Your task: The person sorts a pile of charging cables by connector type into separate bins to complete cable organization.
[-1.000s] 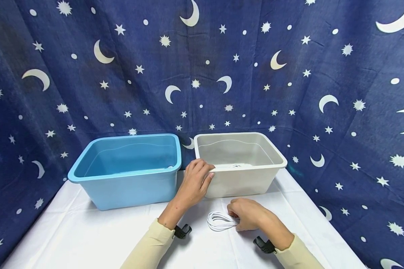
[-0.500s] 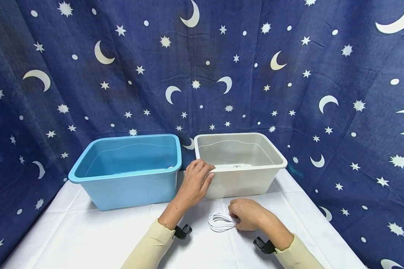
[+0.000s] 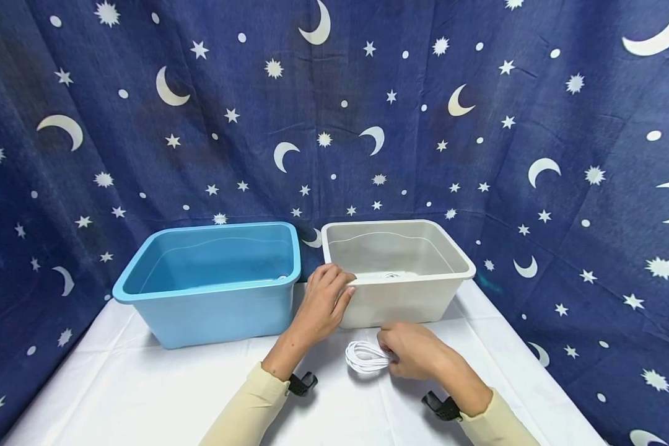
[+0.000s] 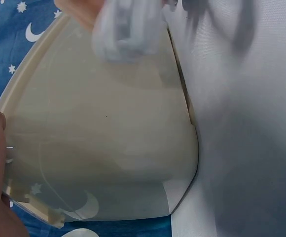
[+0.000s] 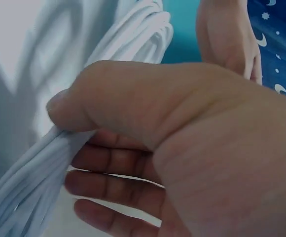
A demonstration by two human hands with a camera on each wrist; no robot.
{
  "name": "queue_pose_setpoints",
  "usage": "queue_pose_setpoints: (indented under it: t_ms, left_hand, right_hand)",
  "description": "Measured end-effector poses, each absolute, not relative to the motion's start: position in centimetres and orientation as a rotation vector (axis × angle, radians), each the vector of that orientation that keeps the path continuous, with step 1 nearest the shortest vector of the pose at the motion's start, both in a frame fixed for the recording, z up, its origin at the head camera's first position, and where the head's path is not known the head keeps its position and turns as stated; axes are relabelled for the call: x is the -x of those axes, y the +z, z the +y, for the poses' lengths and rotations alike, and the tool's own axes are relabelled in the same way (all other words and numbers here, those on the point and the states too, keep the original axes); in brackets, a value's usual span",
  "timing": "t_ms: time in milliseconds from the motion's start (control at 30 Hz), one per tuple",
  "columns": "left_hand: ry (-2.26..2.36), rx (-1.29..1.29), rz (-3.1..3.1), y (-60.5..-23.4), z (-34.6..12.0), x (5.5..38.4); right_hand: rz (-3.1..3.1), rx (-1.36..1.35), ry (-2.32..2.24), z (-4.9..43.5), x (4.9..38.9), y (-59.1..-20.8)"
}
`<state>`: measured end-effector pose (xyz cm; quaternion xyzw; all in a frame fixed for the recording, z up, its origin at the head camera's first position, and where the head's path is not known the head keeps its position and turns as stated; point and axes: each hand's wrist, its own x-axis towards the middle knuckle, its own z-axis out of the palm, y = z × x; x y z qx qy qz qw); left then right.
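A coiled bundle of white cord (image 3: 366, 357) is pinched between the thumb and fingers of my right hand (image 3: 415, 352), just in front of the grey bin (image 3: 401, 300). The bundle seems slightly off the cloth, with a shadow below it. In the right wrist view the thumb (image 5: 98, 98) crosses the middle of the cord (image 5: 34, 182), and loops stick out on both sides. My left hand (image 3: 324, 300) grips the near left corner of the grey bin's rim, thumb outside. The left wrist view shows the bin's wall (image 4: 108, 123) and the blurred cord (image 4: 128, 34).
A blue bin (image 3: 212, 316) stands left of the grey one, with a narrow gap between them. Both stand on a white cloth-covered table (image 3: 161, 396). Behind hangs a dark blue curtain (image 3: 245, 148) with moons and stars. Something small lies on the grey bin's floor.
My right hand has raised the cord a little off the table, and its loops have shifted slightly upward in the head view. The left hand and both bins have stayed in place.
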<state>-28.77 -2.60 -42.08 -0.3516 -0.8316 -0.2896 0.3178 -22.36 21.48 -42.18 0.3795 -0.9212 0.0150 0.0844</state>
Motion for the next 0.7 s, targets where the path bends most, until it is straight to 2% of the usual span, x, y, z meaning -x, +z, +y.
queue_pose_setpoints:
  t_ms: [700]
  left_hand:
    - [-0.760,0.935,-2.172,-42.1,-2.7,28.8]
  right_hand:
    - [-2.469,-1.111,0.145,21.8,22.4,-39.9]
